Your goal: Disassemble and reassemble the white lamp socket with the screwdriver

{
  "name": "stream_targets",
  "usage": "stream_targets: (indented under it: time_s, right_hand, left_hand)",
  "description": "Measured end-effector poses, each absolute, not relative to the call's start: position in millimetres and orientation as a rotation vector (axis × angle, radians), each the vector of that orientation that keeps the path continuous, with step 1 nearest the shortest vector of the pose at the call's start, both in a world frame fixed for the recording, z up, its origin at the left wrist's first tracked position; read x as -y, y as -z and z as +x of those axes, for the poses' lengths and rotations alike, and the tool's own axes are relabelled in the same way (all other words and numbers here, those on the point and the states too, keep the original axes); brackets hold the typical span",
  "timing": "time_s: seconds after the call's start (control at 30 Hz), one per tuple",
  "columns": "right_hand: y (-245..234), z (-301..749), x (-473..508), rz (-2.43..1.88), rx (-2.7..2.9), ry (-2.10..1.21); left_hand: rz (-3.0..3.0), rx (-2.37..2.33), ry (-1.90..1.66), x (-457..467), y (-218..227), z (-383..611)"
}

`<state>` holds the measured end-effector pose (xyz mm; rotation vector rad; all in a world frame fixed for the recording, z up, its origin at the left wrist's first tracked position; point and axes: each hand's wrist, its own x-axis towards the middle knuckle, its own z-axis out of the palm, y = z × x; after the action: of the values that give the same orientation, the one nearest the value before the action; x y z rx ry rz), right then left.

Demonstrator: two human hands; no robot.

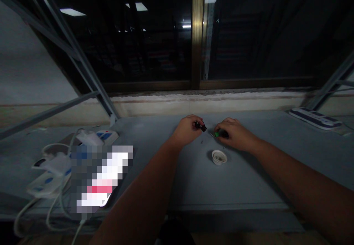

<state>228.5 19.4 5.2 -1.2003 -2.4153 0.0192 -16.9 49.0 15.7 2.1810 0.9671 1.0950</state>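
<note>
My left hand (pixel 189 130) is closed, pinching a small dark block-like part (pixel 203 127) whose kind I cannot make out. Facing it across a small gap, my right hand (pixel 231 133) grips a screwdriver with a black and green handle (pixel 217 134). Its thin metal shaft points left toward the dark part; whether the tip touches it is too blurred to tell. A small white round cup-like piece (pixel 219 157) with a ringed opening stands on the grey table, just below the right hand. Tiny screw-like bits (pixel 201 142) lie between the hands and the white piece.
At the left, a white power strip (pixel 41 184) carries plugged-in chargers and looping cables. A phone with a lit, pixelated screen (pixel 110 175) lies beside my left forearm. Another power strip (pixel 315 118) sits at the far right. Metal frame posts (pixel 91 79) and a dark window stand behind the table.
</note>
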Motion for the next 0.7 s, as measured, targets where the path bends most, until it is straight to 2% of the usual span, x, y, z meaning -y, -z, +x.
stream_targets:
  time_s: [0.4, 0.7]
  right_hand:
    - [-8.1, 198.8, -10.8, -0.900, 2.671, -0.087]
    - [-4.5, 195.5, -15.8, -0.845, 2.665, -0.082]
  left_hand:
    - [1.814, -1.040, -1.209, -52.8, -20.4, -14.8]
    - [1.618, -1.014, -1.330, -54.9, -21.4, -10.3]
